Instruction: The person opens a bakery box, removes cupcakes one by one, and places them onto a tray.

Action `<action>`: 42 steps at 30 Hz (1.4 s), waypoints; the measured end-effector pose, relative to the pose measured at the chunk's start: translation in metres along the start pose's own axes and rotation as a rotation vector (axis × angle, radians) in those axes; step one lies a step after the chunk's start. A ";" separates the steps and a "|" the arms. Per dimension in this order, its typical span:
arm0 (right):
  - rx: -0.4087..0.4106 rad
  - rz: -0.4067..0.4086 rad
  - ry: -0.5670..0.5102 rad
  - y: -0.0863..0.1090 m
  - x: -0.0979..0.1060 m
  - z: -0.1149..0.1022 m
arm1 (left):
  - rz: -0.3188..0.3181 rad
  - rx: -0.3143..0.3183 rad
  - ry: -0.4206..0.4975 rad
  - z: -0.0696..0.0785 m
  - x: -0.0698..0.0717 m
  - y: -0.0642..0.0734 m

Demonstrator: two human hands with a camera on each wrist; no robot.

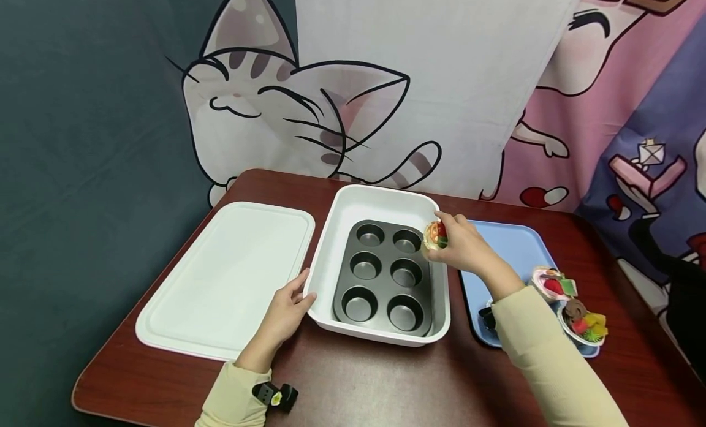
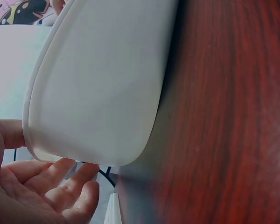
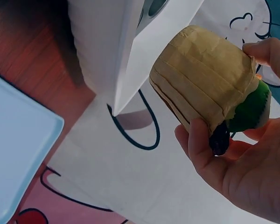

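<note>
My right hand [image 1: 469,249] holds a toy cupcake [image 1: 434,236] above the right rim of a deep white tray [image 1: 353,200]. In the right wrist view, the cupcake's pleated brown paper cup [image 3: 203,70] is tilted, with green and dark toppings below it, gripped between thumb and fingers. Inside the white tray lies a grey muffin pan [image 1: 386,292] with several round hollows, all bare. At the tray's front left corner, my left hand [image 1: 284,310] grips the edge. The left wrist view has its thumb at the rim and its fingers [image 2: 67,189] against the outer wall.
A flat white board or lid [image 1: 226,280] lies to the left of the tray. To the right is a blue tray [image 1: 510,240], partly covered by my right arm. On its near side stand a pink-topped cupcake [image 1: 551,284] and a fruit-topped one [image 1: 587,326]. Printed cloths hang behind.
</note>
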State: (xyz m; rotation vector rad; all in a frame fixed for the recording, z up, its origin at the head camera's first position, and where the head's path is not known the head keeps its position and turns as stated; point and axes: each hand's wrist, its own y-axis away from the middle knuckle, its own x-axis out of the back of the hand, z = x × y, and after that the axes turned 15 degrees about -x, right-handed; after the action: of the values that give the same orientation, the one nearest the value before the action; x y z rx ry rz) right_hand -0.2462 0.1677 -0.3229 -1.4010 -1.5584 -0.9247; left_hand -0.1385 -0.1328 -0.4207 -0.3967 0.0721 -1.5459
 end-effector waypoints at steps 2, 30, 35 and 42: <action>0.002 0.002 -0.012 0.000 0.001 0.004 | 0.002 0.001 -0.003 0.000 0.000 0.000; -0.146 -0.069 -0.024 0.005 0.015 0.044 | 0.012 0.003 -0.006 -0.001 -0.001 -0.001; -0.156 -0.080 -0.023 0.006 0.014 0.053 | 0.016 0.007 -0.001 -0.002 -0.001 0.000; -0.183 -0.098 -0.014 0.005 0.013 0.065 | 0.014 0.007 -0.005 -0.002 -0.002 0.000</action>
State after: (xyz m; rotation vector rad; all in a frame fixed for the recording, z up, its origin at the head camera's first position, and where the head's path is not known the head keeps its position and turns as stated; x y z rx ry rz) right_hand -0.2481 0.2332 -0.3361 -1.4697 -1.5980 -1.1430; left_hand -0.1394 -0.1315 -0.4224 -0.3938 0.0658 -1.5314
